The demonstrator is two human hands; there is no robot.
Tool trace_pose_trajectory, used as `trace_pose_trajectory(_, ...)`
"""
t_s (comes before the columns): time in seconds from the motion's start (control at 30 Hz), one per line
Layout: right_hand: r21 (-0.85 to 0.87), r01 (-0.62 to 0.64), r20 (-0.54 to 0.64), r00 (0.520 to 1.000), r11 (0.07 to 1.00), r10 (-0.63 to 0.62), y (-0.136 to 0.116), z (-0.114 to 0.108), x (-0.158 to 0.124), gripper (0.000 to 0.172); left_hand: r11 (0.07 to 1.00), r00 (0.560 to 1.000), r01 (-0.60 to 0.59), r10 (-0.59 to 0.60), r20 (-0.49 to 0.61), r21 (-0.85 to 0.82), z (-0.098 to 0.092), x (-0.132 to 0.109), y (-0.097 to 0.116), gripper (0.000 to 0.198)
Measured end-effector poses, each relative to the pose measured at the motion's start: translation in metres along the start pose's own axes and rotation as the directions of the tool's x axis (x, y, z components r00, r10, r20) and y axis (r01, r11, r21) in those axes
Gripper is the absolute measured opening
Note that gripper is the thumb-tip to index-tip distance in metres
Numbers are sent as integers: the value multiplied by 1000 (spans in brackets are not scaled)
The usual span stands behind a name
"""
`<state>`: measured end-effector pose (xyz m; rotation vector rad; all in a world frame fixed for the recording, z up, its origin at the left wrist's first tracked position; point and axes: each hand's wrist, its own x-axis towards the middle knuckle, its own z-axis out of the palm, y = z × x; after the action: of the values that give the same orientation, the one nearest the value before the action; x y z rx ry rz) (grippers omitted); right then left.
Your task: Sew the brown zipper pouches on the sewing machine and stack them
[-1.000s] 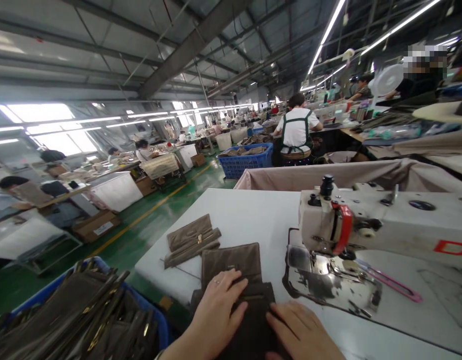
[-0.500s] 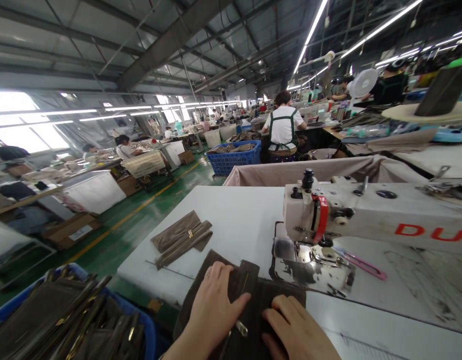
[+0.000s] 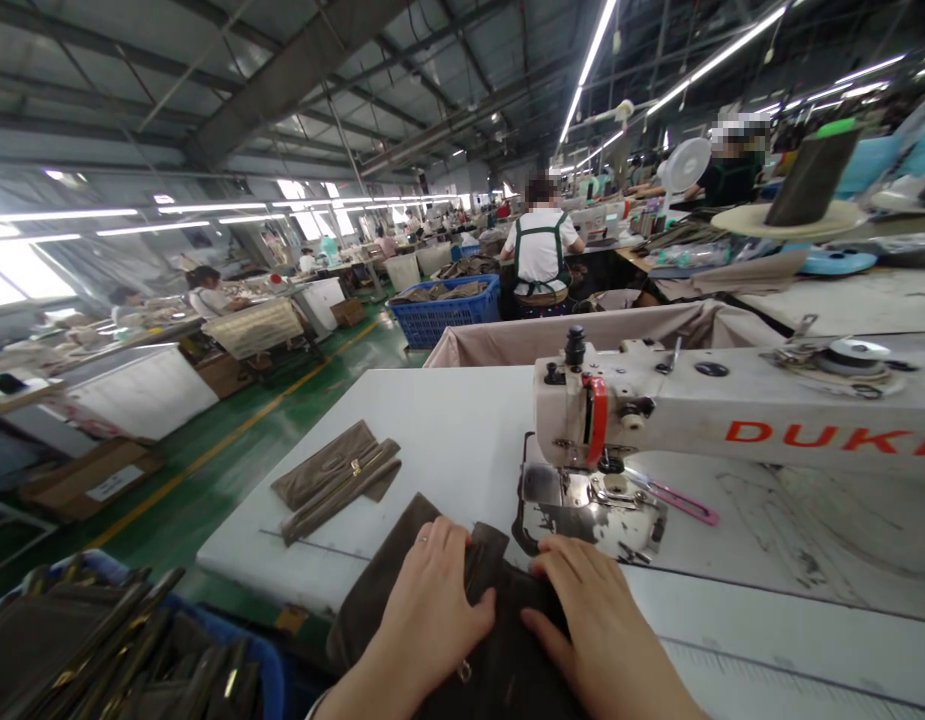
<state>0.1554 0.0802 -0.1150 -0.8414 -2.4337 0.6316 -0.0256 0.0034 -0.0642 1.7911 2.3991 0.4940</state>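
Both of my hands lie flat on a dark brown fabric piece [image 3: 499, 660] with a zipper at the near edge of the white table [image 3: 462, 430]. My left hand [image 3: 432, 605] presses its left half, fingers spread, a ring on one finger. My right hand [image 3: 597, 625] rests on its right half, fingertips close to the metal plate [image 3: 582, 505] under the head of the white sewing machine [image 3: 702, 415]. Farther left on the table lies a small stack of brown zipper pieces [image 3: 334, 480].
A blue bin [image 3: 274, 670] with several brown pieces stands at lower left. Pink tweezers [image 3: 679, 500] lie by the machine. A thread cone [image 3: 811, 180] stands at upper right. A seated worker [image 3: 541, 255], a blue crate [image 3: 443, 310] and other workstations are beyond; a green aisle runs left.
My hands slid the brown piece rightwards, and my right hand reached up to the machine's plate. The view shifted right, so the machine sits more to the left.
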Motion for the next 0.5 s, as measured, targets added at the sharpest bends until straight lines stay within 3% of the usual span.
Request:
trace_pose_trajectory(0.1,80,-51,38,998,996,48,-7,-9,1,20,991,996,18,-6,87,-130,-3,2,4,17)
trace_pose_trajectory(0.17,136,-40,52,998,990,33,-13,-23,2,15,925,983,74,-4,184,-373,-13,3,6,19)
trace_pose_trajectory(0.27,199,56,12,998,978,-59,-19,-51,4,8,623,959,185,54,278,-760,-35,4,10,20)
trace_pose_trajectory(0.33,222,119,-15,993,968,-118,-22,-67,6,15,436,954,226,84,289,-871,-48,4,15,23)
trace_pose_trajectory(0.5,312,67,31,996,948,-81,-26,-87,9,22,280,959,246,67,274,-928,-59,0,29,26)
